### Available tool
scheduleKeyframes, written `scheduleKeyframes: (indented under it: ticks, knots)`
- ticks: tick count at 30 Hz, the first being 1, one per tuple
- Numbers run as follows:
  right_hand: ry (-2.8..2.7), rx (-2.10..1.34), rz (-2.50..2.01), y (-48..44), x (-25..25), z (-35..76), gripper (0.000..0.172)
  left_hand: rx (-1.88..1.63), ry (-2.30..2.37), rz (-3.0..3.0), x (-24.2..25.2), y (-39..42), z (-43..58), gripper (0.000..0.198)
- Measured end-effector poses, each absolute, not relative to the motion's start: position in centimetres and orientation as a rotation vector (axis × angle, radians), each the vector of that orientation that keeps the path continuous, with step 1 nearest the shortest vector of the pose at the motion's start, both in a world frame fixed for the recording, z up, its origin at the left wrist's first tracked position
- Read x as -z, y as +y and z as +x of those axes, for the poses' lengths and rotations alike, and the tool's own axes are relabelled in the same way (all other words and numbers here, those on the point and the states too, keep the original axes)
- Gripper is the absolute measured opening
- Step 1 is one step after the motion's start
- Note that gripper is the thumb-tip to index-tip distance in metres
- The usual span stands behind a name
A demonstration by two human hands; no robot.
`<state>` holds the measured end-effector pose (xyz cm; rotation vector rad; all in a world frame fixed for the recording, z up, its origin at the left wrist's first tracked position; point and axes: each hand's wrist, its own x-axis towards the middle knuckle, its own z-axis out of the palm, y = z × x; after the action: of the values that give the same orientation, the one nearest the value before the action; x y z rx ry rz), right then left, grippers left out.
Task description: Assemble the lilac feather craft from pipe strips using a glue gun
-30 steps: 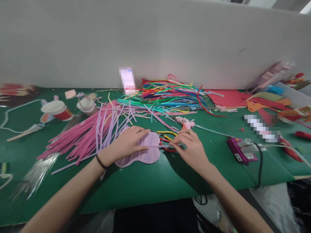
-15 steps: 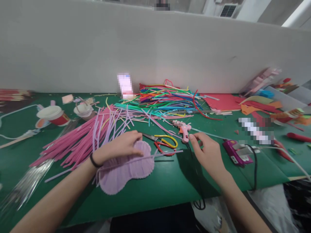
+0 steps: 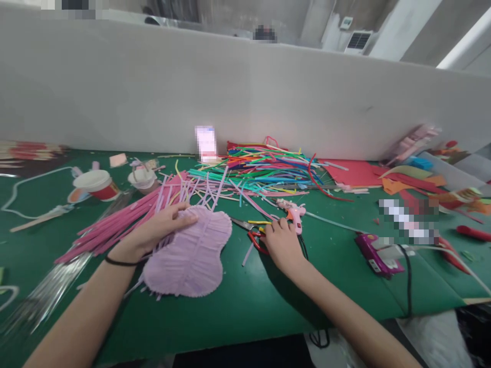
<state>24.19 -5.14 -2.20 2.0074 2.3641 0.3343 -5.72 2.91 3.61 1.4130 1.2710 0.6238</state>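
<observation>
My left hand (image 3: 159, 231) grips the upper left edge of a lilac, heart-like panel of joined pipe cleaners (image 3: 192, 255), thumb on top; the panel lies tilted on the green table (image 3: 245, 301). My right hand (image 3: 282, 244) rests palm down with its fingers curled over the handles of the yellow and red scissors (image 3: 251, 230), whose blades point left toward the panel. A loose lilac pipe cleaner piece (image 3: 247, 254) lies between panel and scissors. A pink glue gun (image 3: 293, 210) sits just beyond my right fingers.
Behind the panel are a bundle of pink pipe cleaners (image 3: 123, 222) and a heap of mixed-colour ones (image 3: 264, 166). Paper cups (image 3: 95, 184) stand at left. A purple device (image 3: 378, 254) with a black cable, plus red foam sheets (image 3: 356, 168), lie at right. A white partition (image 3: 230, 92) backs the table.
The left hand has lifted and turned the lilac panel toward me. The right hand let go of the long lilac pipe cleaner, passed near the glue gun, and came down on the scissors.
</observation>
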Motion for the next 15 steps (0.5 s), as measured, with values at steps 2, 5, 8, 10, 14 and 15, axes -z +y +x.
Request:
scheduleKeyframes:
  ticks: [2, 5, 8, 10, 14, 15]
  knots:
    - [2.438, -0.408, 1.952, -5.0, 2.7, 24.4, 0.019, -0.649, 1.275, 1.307, -2.6, 2.9, -5.7, 0.052]
    - [2.549, -0.534, 1.987, -5.8, 3.5, 25.0, 0.021, -0.663, 1.208, 1.193, -1.6, 3.2, -6.1, 0.047]
    - [2.647, -0.378, 2.073, -7.3, 4.3, 25.6, 0.022, -0.693, 1.166, 1.137, -1.2, 3.5, -6.7, 0.043]
    - [2.707, -0.109, 2.168, -8.4, 4.6, 25.9, 0.023, -0.711, 1.172, 1.129, -1.3, 3.6, -7.0, 0.042]
    - [2.666, 0.473, 2.599, -10.4, 4.3, 26.9, 0.03, -0.737, 1.21, 1.091, -1.2, 3.6, -7.4, 0.046]
    - [2.591, 0.632, 2.763, -10.9, 4.0, 27.2, 0.032, -0.744, 1.214, 1.068, -1.1, 3.6, -7.4, 0.047]
